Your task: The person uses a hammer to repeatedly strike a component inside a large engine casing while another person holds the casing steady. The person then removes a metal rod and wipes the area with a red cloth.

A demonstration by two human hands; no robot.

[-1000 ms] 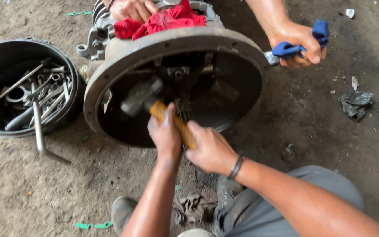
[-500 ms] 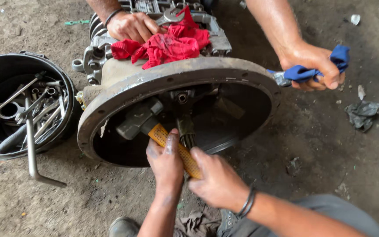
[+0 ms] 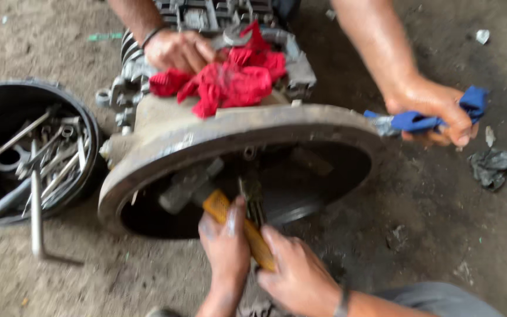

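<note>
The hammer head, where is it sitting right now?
In the head view the hammer head sits inside the left part of the bell housing opening, just below its rim, up-left of the left hand gripping the yellow handle.

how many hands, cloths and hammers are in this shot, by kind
hands: 4, the person's left hand and right hand, plus a co-worker's two
cloths: 2, red rag, blue cloth
hammers: 1, orange-handled hammer
total: 7

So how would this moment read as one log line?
left hand, right hand: grip yellow-handled hammer | head inside round metal bell housing | co-worker's hand on red rag
</note>
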